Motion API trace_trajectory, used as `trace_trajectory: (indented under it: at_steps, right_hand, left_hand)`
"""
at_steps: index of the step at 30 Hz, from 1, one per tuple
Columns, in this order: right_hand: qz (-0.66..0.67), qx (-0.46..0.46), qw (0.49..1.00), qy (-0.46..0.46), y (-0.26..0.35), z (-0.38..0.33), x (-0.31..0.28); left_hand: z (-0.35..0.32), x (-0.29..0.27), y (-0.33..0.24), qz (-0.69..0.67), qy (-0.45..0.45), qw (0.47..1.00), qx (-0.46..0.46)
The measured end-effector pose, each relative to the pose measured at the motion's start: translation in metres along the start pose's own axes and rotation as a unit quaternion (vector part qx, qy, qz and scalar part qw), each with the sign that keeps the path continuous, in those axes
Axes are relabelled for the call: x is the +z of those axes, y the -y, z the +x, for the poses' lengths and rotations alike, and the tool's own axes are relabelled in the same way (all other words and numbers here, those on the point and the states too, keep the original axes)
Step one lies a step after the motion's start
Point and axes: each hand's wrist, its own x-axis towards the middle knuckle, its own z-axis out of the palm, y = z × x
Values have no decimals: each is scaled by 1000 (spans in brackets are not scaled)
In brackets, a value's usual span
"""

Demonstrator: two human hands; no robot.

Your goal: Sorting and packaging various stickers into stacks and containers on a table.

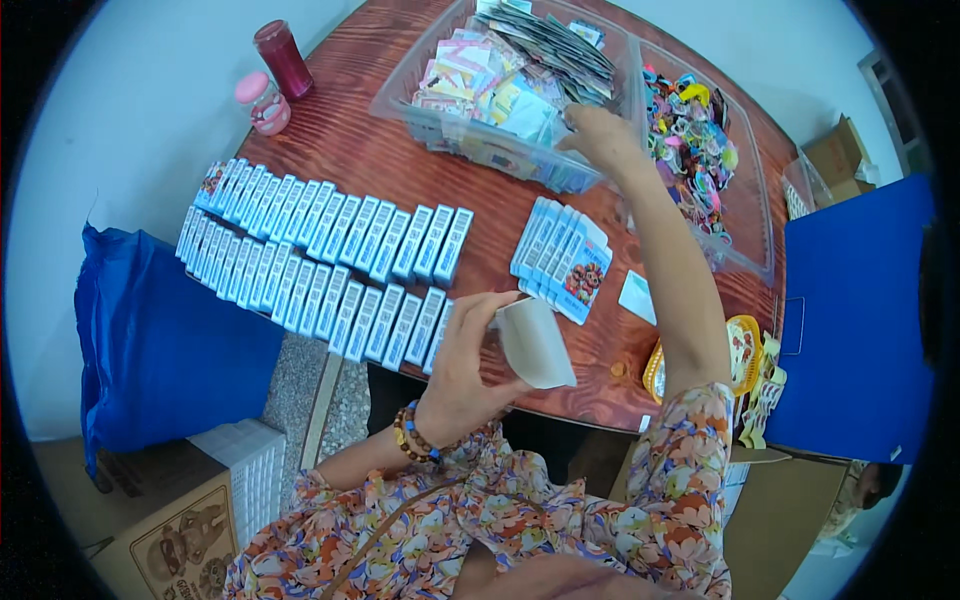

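- Round wooden table (400, 160) carries two rows of small blue boxes (330, 260).
- Left hand (462, 365) pinches an open white box (535, 343) near the table's front edge; light, thin card, probably crushable, best held by its side walls.
- Right hand (605, 138) reaches into a clear bin (500, 150) of cards; its grip cannot be made out.

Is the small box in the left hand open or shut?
Open: the small box in the left hand shows a gaping end.

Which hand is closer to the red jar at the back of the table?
The left hand. It holds a white packet near the table's front edge, on the red jar's side. The right hand reaches into the clear bin, farther right of the jar.
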Motion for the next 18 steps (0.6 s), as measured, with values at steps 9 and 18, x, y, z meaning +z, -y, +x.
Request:
trace_trajectory:
  at_steps: [9, 18]
  right_hand:
    - [61, 2, 997, 38, -17, 27, 10]
    - [305, -29, 937, -169, -48, -7, -11]
  left_hand:
    - [4, -24, 13, -47, -29, 998, -41]
    - [30, -28, 20, 108, -71, 992, 1]
